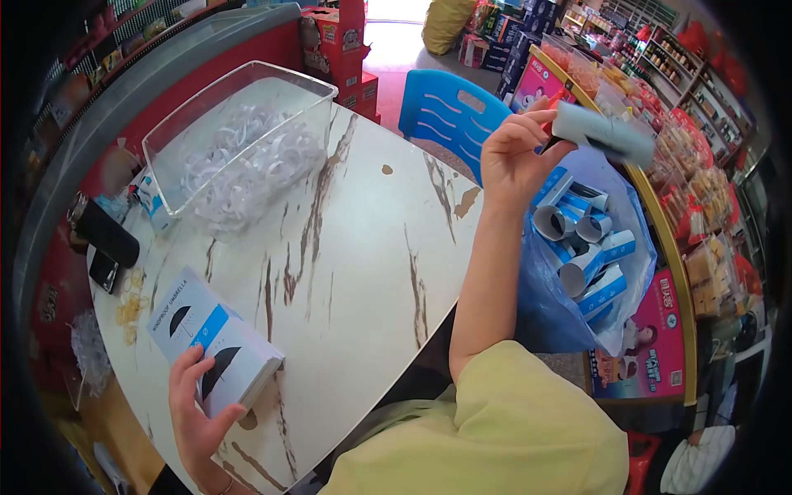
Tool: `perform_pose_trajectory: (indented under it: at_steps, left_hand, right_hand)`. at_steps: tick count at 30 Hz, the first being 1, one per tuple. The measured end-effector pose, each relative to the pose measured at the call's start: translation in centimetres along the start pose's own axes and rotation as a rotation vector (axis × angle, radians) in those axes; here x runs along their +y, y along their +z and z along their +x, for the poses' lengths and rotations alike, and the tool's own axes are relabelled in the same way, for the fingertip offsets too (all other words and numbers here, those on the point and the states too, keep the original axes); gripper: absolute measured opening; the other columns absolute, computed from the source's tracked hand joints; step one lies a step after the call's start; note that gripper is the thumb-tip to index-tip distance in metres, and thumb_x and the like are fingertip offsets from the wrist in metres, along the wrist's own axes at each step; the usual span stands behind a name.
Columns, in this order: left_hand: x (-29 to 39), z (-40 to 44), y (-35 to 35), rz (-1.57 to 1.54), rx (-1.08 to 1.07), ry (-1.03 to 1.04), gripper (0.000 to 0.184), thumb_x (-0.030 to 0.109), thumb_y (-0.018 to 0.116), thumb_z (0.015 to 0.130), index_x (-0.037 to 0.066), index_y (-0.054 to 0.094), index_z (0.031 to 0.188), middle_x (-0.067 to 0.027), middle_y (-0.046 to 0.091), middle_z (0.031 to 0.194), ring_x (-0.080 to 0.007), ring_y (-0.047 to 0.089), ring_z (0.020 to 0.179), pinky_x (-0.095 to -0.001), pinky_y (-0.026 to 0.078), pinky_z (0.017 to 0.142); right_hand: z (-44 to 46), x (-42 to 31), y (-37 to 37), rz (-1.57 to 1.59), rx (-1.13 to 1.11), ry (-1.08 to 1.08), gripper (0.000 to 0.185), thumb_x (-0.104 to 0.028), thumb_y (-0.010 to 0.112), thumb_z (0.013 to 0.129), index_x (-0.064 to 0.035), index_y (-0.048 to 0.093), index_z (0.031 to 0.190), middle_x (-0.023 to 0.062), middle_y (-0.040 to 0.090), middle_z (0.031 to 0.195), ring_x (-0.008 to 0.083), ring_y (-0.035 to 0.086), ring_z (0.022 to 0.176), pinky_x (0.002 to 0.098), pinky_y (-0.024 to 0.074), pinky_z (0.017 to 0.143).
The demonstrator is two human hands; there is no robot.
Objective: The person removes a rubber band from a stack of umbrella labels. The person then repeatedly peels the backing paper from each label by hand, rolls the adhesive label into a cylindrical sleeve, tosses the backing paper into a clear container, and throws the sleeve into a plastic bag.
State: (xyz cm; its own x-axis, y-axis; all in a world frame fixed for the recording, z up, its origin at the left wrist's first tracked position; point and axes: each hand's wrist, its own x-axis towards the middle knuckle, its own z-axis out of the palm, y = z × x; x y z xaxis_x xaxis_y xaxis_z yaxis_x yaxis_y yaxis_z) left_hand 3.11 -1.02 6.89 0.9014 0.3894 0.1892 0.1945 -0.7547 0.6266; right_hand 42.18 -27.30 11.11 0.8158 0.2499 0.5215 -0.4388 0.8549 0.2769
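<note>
My right hand (521,153) is raised over the table's right side, its fingers closed on a rolled paper tube (602,134), which is blurred by motion. Below it, a blue plastic bag (540,318) holds several blue-and-white rolled tubes (584,268). My left hand (198,408) rests with its fingers spread on the lower left edge of a stack of printed umbrella sheets (216,342). This stack lies flat on the marbled white table (363,239).
A clear bin (239,124) of curled white strips stands at the back left. Near the left edge are a black bottle (103,229) and yellowish rubber bands (130,305). Beyond the table stand a blue chair (450,115) and a snack display (676,330).
</note>
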Motion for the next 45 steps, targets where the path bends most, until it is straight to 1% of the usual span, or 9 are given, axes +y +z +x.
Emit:
perform_pose_trajectory:
  at_steps: [6, 10, 14, 17, 26, 30, 38, 41, 45]
  left_hand:
    - [0.1, -0.2, -0.3, 0.014, -0.037, 0.0, 0.061, 0.022, 0.082, 0.052, 0.0, 0.058, 0.104, -0.0209, 0.046, 0.126, -0.0359, 0.043, 0.119, -0.0418, 0.036, 0.098]
    - [0.2, -0.3, -0.5, -0.024, -0.006, -0.005, 0.05, 0.014, 0.079, 0.053, -0.001, 0.061, 0.098, -0.0208, 0.053, 0.119, -0.0344, 0.048, 0.116, -0.0405, 0.038, 0.096]
    - [0.4, -0.3, -0.8, -0.115, 0.068, -0.015, 0.033, 0.006, 0.073, 0.06, -0.001, 0.064, 0.091, -0.0179, 0.064, 0.102, -0.03, 0.059, 0.102, -0.0368, 0.045, 0.089]
    - [0.9, -0.5, -0.8, -0.076, 0.237, -0.07, 0.01, 0.0, 0.062, 0.075, -0.001, 0.067, 0.084, -0.0121, 0.068, 0.084, -0.0215, 0.067, 0.079, -0.0291, 0.051, 0.072]
    - [1.2, 0.8, 0.0, -0.43, 1.008, 0.169, 0.011, 0.004, 0.063, 0.082, 0.0, 0.062, 0.091, -0.0075, 0.065, 0.083, -0.0155, 0.062, 0.074, -0.0256, 0.047, 0.064]
    - [-2.3, -0.8, -1.1, -0.366, 0.687, 0.1, 0.009, -0.001, 0.061, 0.081, -0.002, 0.061, 0.089, -0.006, 0.061, 0.08, -0.0115, 0.057, 0.071, -0.0229, 0.045, 0.064]
    - [-1.5, -1.2, -0.8, -0.683, 0.303, -0.174, 0.013, 0.002, 0.052, 0.087, -0.004, 0.063, 0.091, 0.0006, 0.052, 0.06, -0.0047, 0.048, 0.049, -0.019, 0.041, 0.045]
    - [-1.3, -1.2, -1.1, -0.76, 0.34, -0.23, 0.019, 0.008, 0.049, 0.09, -0.004, 0.062, 0.097, 0.0023, 0.051, 0.061, -0.0027, 0.046, 0.046, -0.0164, 0.04, 0.042]
    - [-1.4, -0.9, -1.3, -0.845, 0.417, -0.302, 0.025, 0.015, 0.048, 0.093, -0.004, 0.062, 0.099, 0.0025, 0.053, 0.062, -0.0019, 0.046, 0.045, -0.0157, 0.037, 0.041]
  right_hand:
    - [-1.4, 3.9, -3.6, -0.144, 0.021, 0.18, 0.053, -0.045, 0.065, 0.077, -0.0014, 0.057, 0.106, -0.0008, 0.058, 0.072, 0.0081, 0.048, 0.061, 0.0208, 0.0423, 0.053]
    - [-3.6, 10.0, -3.9, -0.848, 0.033, 0.484, 0.027, -0.027, 0.06, 0.087, -0.003, 0.058, 0.099, -0.0003, 0.058, 0.074, 0.0052, 0.048, 0.06, 0.0173, 0.0403, 0.054]
    - [-7.2, 16.2, -3.5, -1.521, -0.774, 0.82, 0.039, -0.017, 0.072, 0.075, -0.0086, 0.056, 0.11, 0.0024, 0.061, 0.097, 0.0129, 0.058, 0.083, 0.0246, 0.0475, 0.064]
    - [-9.7, 19.6, -4.3, -1.611, -1.341, 0.499, 0.052, -0.016, 0.077, 0.066, -0.0125, 0.056, 0.114, 0.0043, 0.06, 0.1, 0.0203, 0.057, 0.089, 0.0309, 0.0495, 0.068]
    - [-9.8, 24.7, -3.1, -1.533, -1.1, 0.531, 0.016, -0.001, 0.066, 0.075, -0.006, 0.064, 0.09, 0.0049, 0.064, 0.078, 0.0173, 0.06, 0.072, 0.028, 0.0483, 0.057]
    - [-8.6, 25.5, -1.8, -1.489, -0.67, 0.64, 0.012, -0.005, 0.06, 0.085, 0.0001, 0.061, 0.096, 0.0032, 0.064, 0.079, 0.0072, 0.06, 0.072, 0.0206, 0.0475, 0.063]
    - [-8.3, 26.6, -2.6, -1.418, -0.482, 0.795, 0.016, -0.008, 0.056, 0.088, 0.0015, 0.056, 0.102, 0.0036, 0.062, 0.088, 0.0063, 0.056, 0.076, 0.0193, 0.0456, 0.066]
    - [-9.3, 27.7, -3.1, -1.527, -0.437, 0.476, 0.026, -0.005, 0.063, 0.082, -0.0008, 0.055, 0.106, 0.0048, 0.06, 0.095, 0.0102, 0.055, 0.082, 0.0224, 0.0453, 0.066]
    - [-10.6, 27.3, -1.6, -1.768, -1.03, 0.026, 0.048, 0.003, 0.073, 0.063, -0.0038, 0.055, 0.106, 0.0074, 0.059, 0.097, 0.0173, 0.056, 0.081, 0.0286, 0.0451, 0.064]
